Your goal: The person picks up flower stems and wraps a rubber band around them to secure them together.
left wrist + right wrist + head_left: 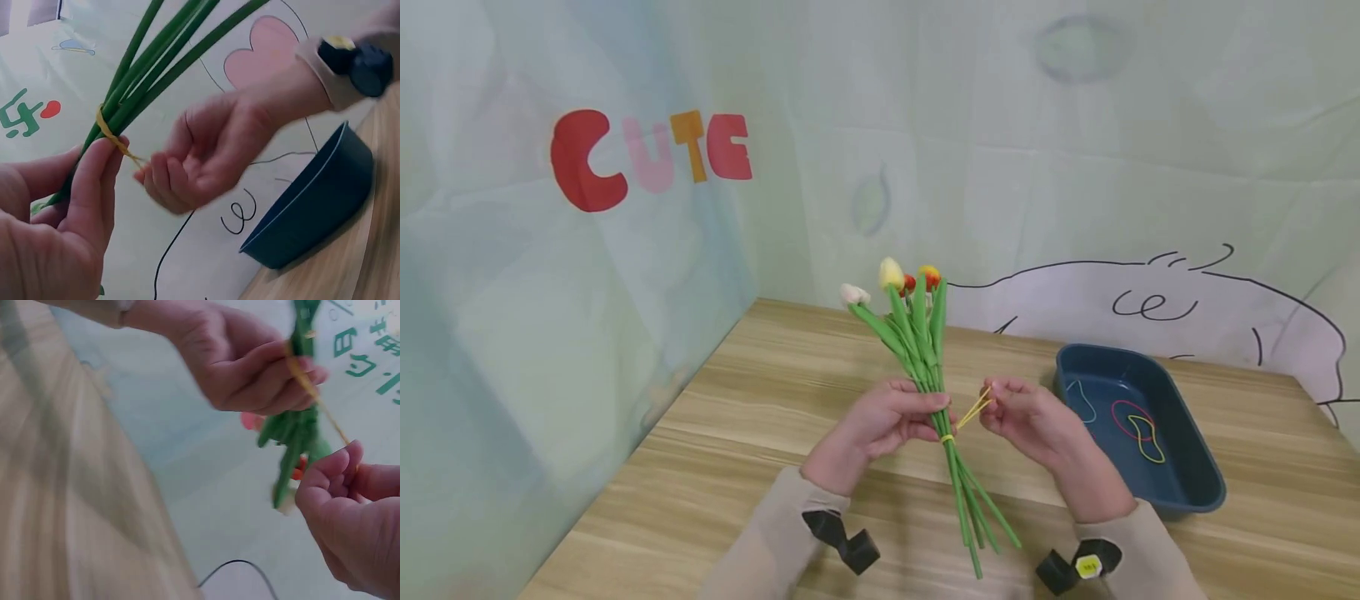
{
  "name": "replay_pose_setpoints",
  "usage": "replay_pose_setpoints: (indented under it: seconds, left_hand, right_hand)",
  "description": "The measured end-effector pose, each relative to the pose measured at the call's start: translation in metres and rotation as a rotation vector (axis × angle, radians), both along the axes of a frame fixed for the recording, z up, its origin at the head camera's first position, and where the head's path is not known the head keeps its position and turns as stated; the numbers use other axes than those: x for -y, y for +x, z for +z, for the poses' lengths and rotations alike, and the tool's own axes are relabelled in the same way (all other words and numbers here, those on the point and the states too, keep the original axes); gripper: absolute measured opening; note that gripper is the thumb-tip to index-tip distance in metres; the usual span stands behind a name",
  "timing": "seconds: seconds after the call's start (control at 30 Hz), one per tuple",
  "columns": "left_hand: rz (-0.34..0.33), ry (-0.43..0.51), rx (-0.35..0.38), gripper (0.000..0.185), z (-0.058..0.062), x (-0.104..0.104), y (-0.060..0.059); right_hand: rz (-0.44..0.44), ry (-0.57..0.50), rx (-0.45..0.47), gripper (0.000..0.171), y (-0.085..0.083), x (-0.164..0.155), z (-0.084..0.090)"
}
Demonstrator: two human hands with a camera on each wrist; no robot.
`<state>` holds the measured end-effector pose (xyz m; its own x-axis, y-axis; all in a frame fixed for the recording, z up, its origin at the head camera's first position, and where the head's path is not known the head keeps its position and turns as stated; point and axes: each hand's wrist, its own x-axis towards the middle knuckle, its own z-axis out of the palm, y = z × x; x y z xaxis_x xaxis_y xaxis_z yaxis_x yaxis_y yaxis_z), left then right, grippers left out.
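Note:
A bunch of artificial tulips point(921, 342) with green stems is held above the wooden table point(737, 433). My left hand point(887, 421) grips the stems point(144, 69) in a fist. A yellow rubber band point(958, 425) is wrapped round the stems point(294, 428) just below that hand. My right hand point(1022, 412) pinches the band's free loop point(128, 150) and pulls it taut to the right, away from the stems. In the right wrist view the stretched rubber band point(319, 403) runs from the left hand's fingers point(281, 381) to the right hand's fingertips point(340, 465).
A dark blue tray point(1180, 492) stands at the right of the table and holds several coloured rubber bands point(1138, 425). A pale printed backdrop point(1000, 167) rises behind the table, and a curtain with the letters "CUTE" point(651, 154) hangs at the left.

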<state>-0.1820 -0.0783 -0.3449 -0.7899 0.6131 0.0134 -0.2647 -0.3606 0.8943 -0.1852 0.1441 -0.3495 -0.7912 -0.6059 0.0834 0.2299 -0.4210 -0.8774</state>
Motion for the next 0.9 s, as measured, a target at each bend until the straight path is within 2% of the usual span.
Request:
replay_pose_setpoints:
  seconds: [0.2, 0.27, 0.47, 0.6, 0.67, 0.77, 0.87, 0.9]
  left_hand:
    - [0.073, -0.064, -0.073, 0.029, -0.002, 0.000, -0.002]
    - [0.079, -0.075, -0.089, 0.028, -0.003, 0.000, -0.003]
    - [0.031, -0.024, -0.104, 0.034, -0.004, 0.001, -0.006]
    - [0.044, -0.009, -0.109, 0.033, -0.005, 0.003, -0.008]
    - [0.075, -0.049, -0.125, 0.024, -0.005, 0.003, -0.008]
    - [0.126, -0.169, -0.176, 0.013, -0.005, 0.001, -0.006]
    - [0.181, -0.308, -0.231, 0.024, -0.005, -0.003, -0.004]
    - [0.195, -0.341, -0.251, 0.023, -0.006, -0.003, -0.004]
  right_hand:
    - [-0.169, 0.139, 0.019, 0.021, 0.007, -0.012, 0.024]
    - [-0.211, 0.176, 0.021, 0.023, 0.009, -0.012, 0.029]
    - [-0.239, 0.197, 0.048, 0.025, 0.010, -0.009, 0.040]
    - [-0.258, 0.186, 0.073, 0.025, 0.010, -0.007, 0.043]
    - [-0.283, 0.191, 0.070, 0.023, 0.011, -0.005, 0.045]
    - [-0.334, 0.205, 0.047, 0.022, 0.013, 0.001, 0.047]
    - [-0.410, 0.241, 0.019, 0.023, 0.018, 0.010, 0.051]
    - [-0.438, 0.257, 0.005, 0.022, 0.020, 0.014, 0.052]
